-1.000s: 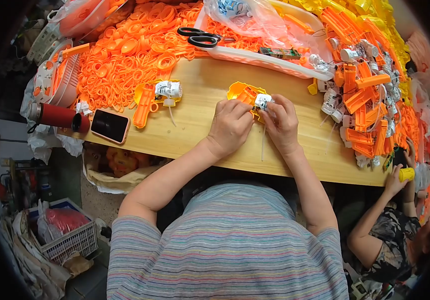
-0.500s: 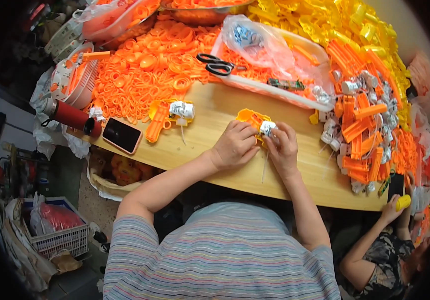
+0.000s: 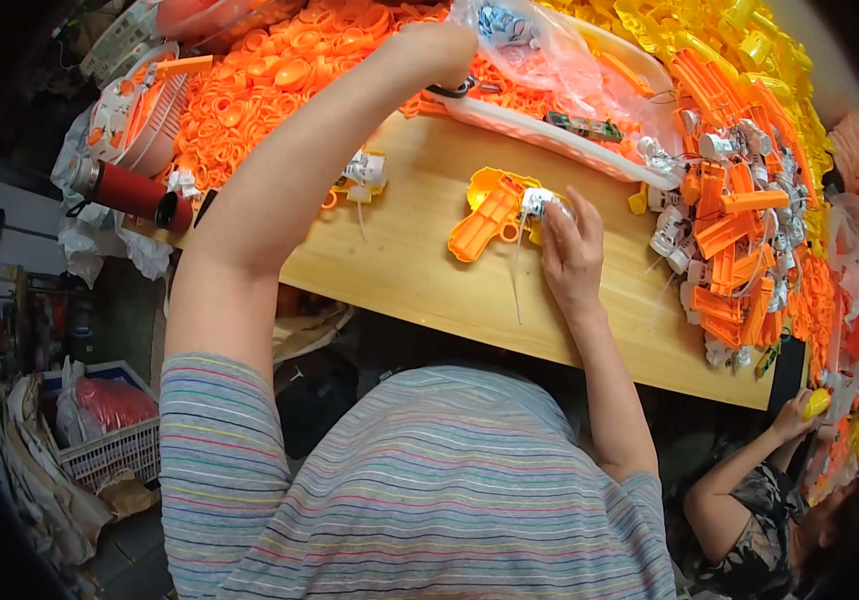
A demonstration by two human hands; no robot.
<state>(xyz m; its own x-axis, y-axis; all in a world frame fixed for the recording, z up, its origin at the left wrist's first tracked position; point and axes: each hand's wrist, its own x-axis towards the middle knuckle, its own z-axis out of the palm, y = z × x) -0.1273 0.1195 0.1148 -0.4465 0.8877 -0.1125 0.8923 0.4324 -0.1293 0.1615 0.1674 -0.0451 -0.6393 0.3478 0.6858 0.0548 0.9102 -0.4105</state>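
An orange and yellow toy part (image 3: 490,222) with a ring-shaped loop lies on the table before me. A white cylindrical part (image 3: 536,202) sits at its right end, with a thin pale wire hanging down. My right hand (image 3: 574,245) grips the white part by its right side, some fingers stretched past it. My left hand (image 3: 440,55) reaches far across, over the rim of the white tray (image 3: 550,150), beside the black scissors (image 3: 455,88). Its fingers are hidden from view. Behind my left forearm a second white part (image 3: 365,172) shows in part.
Loose orange rings and cups (image 3: 240,110) heap at the back left, yellow parts (image 3: 650,30) at the back right. Orange and white assemblies (image 3: 730,220) pile on the right. A red flask (image 3: 135,195) lies on the left. A co-worker's hand (image 3: 795,420) holds a yellow piece (image 3: 816,404).
My left hand has let go of the toy part and swung up and away toward the scissors. My right hand stays at the white part. The view has shifted slightly.
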